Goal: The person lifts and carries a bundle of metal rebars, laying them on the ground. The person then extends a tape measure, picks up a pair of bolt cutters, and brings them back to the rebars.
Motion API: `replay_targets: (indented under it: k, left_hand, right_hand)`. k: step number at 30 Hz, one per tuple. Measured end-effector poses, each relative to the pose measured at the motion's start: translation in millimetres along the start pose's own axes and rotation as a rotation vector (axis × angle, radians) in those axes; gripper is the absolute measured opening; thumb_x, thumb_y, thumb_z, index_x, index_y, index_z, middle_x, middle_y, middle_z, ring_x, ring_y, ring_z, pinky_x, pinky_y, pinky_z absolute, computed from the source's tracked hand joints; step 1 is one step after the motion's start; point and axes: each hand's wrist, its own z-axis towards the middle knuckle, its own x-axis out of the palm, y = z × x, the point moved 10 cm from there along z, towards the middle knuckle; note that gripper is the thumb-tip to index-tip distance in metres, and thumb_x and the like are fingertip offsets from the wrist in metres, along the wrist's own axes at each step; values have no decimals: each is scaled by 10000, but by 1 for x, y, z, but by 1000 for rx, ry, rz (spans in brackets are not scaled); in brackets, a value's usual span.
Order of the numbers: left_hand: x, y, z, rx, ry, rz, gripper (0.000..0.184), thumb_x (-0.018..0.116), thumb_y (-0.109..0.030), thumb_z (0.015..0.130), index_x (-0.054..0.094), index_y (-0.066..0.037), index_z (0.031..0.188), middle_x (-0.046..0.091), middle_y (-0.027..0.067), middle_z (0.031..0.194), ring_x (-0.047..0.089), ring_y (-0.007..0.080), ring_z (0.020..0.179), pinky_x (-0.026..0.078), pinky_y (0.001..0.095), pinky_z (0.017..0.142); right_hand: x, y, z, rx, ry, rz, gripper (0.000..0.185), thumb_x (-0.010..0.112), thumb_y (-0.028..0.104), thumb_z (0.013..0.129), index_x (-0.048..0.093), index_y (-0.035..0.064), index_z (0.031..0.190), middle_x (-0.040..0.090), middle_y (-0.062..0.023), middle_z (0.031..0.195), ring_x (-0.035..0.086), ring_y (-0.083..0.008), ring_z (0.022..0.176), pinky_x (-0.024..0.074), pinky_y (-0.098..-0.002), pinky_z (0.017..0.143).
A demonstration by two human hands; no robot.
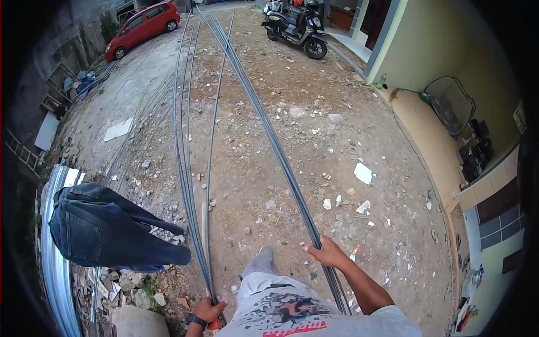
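Note:
My right hand (327,253) is wrapped around a bundle of long steel rods (281,154), which stretches from beside my hip far across the yard. Low at the bottom, my left hand (208,310), with a dark watch on its wrist, is closed at the near end of a second group of steel rods (188,185). Something red (215,324) shows just under that hand, mostly hidden. A separate thin rod (217,106) runs between the two groups and meets the right bundle further off.
Dark jeans (95,230) hang over corrugated metal sheets (53,281) at my left. Rubble and broken tile (363,173) litter the dirt. A red car (143,26) and a motor scooter (297,31) stand at the far end. A house ledge (415,123) lines the right.

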Motion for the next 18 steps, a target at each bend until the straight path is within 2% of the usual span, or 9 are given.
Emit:
replay_targets:
  k: [1,3,4,7,11,16,18]
  left_hand:
    - [-4,-23,20,-45,-17,14,632,625,-624,739,727,-14,865,690,217,802,685,353,827,523,417,765]
    - [17,-22,66,-32,-127,114,626,616,-595,757,715,10,878,684,240,821,677,372,842,520,431,771]
    - [23,-42,74,-27,-163,122,627,610,-591,763,712,17,879,683,245,825,676,374,846,518,435,770]
    - [36,-98,70,-44,-147,56,615,578,-577,794,688,23,875,683,235,813,674,371,844,510,438,787]
    - [79,-137,82,-118,-145,-16,581,527,-538,843,678,22,880,690,213,815,676,360,837,506,429,793]
    - [131,-214,80,-72,-147,-115,586,474,-535,891,676,14,863,696,167,789,686,293,815,509,386,772]
    - [175,-197,123,-81,-120,-295,584,467,-533,897,676,12,870,696,169,810,684,285,830,507,378,775]
  right_hand:
    - [-19,-10,20,15,0,-13,460,680,384,812,530,-29,949,592,-168,796,589,-290,740,465,-409,682]
    - [-35,-52,31,91,38,-7,436,681,366,813,533,-22,945,593,-156,795,592,-277,741,466,-401,685]
    - [-46,-80,42,60,-5,9,408,681,346,812,535,-14,933,594,-149,789,597,-269,745,469,-392,695]
    - [-85,-132,60,14,-54,31,288,675,246,839,517,23,930,547,-39,672,562,-137,568,465,-317,542]
    - [-127,-207,86,17,-61,39,256,663,208,844,514,19,931,559,-39,686,565,-134,572,474,-311,548]
    - [-181,-276,94,25,-68,63,239,676,185,831,512,27,903,584,-50,696,582,-139,595,485,-315,567]
    - [-203,-303,103,31,-120,13,235,679,188,828,518,33,899,590,-53,699,590,-144,602,489,-319,574]
